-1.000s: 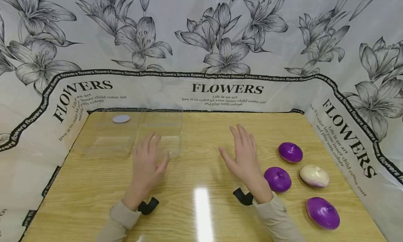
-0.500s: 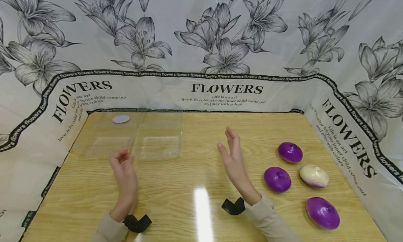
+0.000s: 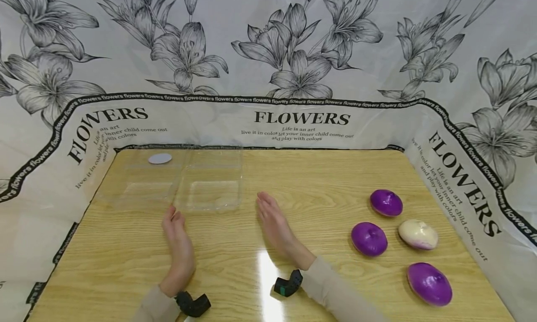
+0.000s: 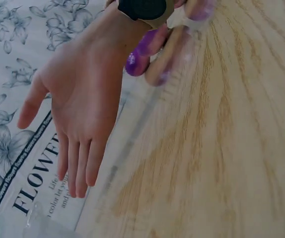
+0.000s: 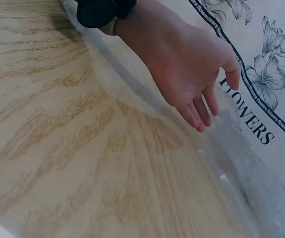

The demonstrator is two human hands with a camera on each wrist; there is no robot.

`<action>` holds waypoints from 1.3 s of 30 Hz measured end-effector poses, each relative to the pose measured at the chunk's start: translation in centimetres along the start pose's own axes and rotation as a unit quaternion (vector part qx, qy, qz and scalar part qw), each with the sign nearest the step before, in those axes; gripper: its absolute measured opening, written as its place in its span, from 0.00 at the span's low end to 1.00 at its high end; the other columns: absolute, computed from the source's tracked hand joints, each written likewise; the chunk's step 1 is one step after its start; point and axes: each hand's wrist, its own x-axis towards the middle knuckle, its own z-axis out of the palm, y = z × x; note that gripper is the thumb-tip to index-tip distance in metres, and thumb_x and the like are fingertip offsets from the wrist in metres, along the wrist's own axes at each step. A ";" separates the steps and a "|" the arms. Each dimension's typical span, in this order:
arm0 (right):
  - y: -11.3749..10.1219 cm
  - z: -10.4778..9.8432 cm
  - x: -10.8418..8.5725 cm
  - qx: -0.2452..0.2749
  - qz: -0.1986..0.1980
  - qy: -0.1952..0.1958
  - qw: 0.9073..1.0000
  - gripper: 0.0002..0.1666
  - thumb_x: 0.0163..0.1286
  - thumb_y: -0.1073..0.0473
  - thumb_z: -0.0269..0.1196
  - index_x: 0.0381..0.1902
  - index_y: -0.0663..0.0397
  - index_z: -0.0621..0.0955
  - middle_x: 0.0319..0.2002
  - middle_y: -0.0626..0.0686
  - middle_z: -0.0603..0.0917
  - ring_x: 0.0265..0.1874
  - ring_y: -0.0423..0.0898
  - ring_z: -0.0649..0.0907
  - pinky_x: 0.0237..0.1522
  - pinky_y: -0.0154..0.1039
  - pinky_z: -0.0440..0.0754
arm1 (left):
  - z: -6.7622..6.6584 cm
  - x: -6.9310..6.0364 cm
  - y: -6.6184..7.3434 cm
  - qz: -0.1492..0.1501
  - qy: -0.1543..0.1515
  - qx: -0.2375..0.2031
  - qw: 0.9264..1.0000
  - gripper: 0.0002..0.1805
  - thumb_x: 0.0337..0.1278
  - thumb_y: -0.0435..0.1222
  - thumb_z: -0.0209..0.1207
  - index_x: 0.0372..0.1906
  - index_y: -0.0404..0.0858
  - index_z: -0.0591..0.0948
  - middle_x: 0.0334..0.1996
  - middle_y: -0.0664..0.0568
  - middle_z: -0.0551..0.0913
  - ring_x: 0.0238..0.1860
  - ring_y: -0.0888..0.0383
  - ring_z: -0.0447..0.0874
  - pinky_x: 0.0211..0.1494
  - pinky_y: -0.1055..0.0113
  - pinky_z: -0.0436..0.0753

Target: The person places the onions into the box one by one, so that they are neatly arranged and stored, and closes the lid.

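My left hand [image 3: 179, 247] hovers over the table just in front of a clear plastic clamshell box [image 3: 215, 207], holding nothing. In the left wrist view that hand [image 4: 85, 99] shows its palm, with the fingers extended. Right of the box's near corner is my right hand [image 3: 277, 226], also holding nothing. The right wrist view shows this hand [image 5: 187, 64] with relaxed fingers. The box lies spread open in two halves, a white oval label [image 3: 160, 159] on the left one. Three glossy purple onions [image 3: 369, 239] and a cream-coloured onion [image 3: 418, 234] rest at the right.
A wood-grain table [image 3: 310, 177] lies under everything. Flower-printed white sheeting [image 3: 302, 126] walls in the back and both sides. Each wrist wears a black device, such as the one [image 3: 288, 284] by the right sleeve. Light glares off the table's near middle.
My right hand has swung left toward the middle of the table. My left hand drew back and left from before the box, then shifted slightly right. The box and onions stay put.
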 end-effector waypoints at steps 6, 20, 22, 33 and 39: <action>1.8 0.4 1.2 0.092 0.026 -0.031 0.995 0.37 0.82 0.56 0.32 0.76 0.67 0.31 0.78 0.64 0.29 0.77 0.56 0.33 0.77 0.46 0.31 | 0.3 0.7 -1.1 0.025 -0.001 -0.042 0.999 0.27 0.78 0.36 0.32 0.75 0.28 0.52 0.73 0.37 0.54 0.74 0.45 0.51 0.77 0.62 0.53; 3.3 0.3 2.4 0.068 0.025 -0.080 0.994 0.35 0.81 0.57 0.31 0.76 0.68 0.34 0.78 0.64 0.32 0.77 0.56 0.35 0.77 0.46 0.32 | 0.0 2.1 -1.6 0.036 -0.032 -0.060 0.997 0.28 0.77 0.33 0.30 0.75 0.28 0.53 0.76 0.37 0.54 0.77 0.48 0.48 0.78 0.67 0.52; 3.3 0.3 2.4 0.063 0.021 -0.085 0.994 0.36 0.81 0.58 0.31 0.76 0.68 0.34 0.78 0.64 0.32 0.77 0.56 0.35 0.77 0.46 0.31 | 0.0 2.1 -1.6 0.041 -0.033 -0.049 0.997 0.27 0.77 0.33 0.30 0.75 0.27 0.55 0.76 0.37 0.56 0.77 0.47 0.50 0.77 0.68 0.54; 3.3 0.3 2.2 0.050 0.014 -0.081 0.995 0.36 0.80 0.58 0.31 0.76 0.70 0.35 0.78 0.65 0.33 0.77 0.57 0.36 0.77 0.46 0.32 | -0.2 2.3 -2.0 0.053 -0.039 0.006 0.998 0.26 0.79 0.37 0.34 0.73 0.29 0.62 0.72 0.39 0.64 0.73 0.48 0.57 0.69 0.76 0.62; 3.1 0.1 1.9 0.057 0.012 -0.075 0.995 0.36 0.80 0.58 0.31 0.76 0.70 0.34 0.78 0.66 0.32 0.77 0.58 0.36 0.77 0.47 0.33 | -0.1 2.1 -2.0 0.041 -0.040 0.005 0.998 0.25 0.79 0.36 0.35 0.71 0.29 0.66 0.72 0.41 0.66 0.72 0.49 0.60 0.69 0.76 0.64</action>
